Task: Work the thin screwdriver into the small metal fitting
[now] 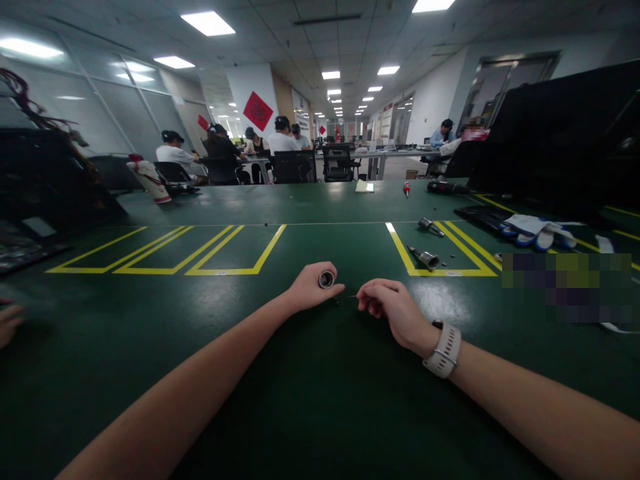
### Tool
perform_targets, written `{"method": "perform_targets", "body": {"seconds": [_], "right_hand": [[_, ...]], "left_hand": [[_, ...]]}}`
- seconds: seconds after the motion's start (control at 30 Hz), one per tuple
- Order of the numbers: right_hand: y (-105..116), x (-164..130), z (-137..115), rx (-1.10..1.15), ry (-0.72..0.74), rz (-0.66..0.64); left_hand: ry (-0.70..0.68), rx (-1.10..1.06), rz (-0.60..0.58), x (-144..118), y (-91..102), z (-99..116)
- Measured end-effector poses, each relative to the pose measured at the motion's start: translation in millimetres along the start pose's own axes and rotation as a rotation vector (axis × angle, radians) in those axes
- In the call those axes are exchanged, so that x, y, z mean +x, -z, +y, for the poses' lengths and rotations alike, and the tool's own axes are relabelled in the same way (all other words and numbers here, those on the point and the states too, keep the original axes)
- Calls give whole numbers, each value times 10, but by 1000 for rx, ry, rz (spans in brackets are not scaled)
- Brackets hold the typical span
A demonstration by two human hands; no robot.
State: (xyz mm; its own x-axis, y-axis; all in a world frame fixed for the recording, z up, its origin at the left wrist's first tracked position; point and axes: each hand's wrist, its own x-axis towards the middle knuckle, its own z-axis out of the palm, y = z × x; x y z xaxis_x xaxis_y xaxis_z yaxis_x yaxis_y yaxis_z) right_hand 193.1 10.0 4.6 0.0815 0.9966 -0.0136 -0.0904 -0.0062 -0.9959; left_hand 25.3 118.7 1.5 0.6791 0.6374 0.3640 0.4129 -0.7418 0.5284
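My left hand [313, 287] is wrapped round a metal socket [327, 279], a short hollow cylinder whose round open end faces me. To its right, my right hand [387, 303] pinches a thin needle-like pin [352, 296] that points left toward the socket, apart from it. Under the left fingertips, a tiny dark piece [338, 303] lies on the green table [320, 373]. Farther right, two metal sockets with narrow shanks rest on their sides: one nearer me [427, 258], the other socket [431, 227] behind it.
Yellow tape outlines [225, 272] mark the table. At the right lie blue-and-white gloves [537, 230] and a dark flat case [483, 217]. A red screwdriver [407, 190] and notepad [365, 187] lie toward the back. Another person's hand [9, 323] shows at the left edge.
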Motion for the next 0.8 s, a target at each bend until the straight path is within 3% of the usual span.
{"method": "perform_targets", "body": {"seconds": [0.27, 0.53, 0.8], "right_hand": [[-16, -20, -28, 7, 5, 8], [1, 28, -50, 107, 0, 140], [184, 178, -14, 245, 12, 337]], "left_hand": [[-138, 108, -227, -29, 40, 92], [-264, 281, -260, -46, 33, 178], [-333, 385, -302, -77, 41, 239]]}}
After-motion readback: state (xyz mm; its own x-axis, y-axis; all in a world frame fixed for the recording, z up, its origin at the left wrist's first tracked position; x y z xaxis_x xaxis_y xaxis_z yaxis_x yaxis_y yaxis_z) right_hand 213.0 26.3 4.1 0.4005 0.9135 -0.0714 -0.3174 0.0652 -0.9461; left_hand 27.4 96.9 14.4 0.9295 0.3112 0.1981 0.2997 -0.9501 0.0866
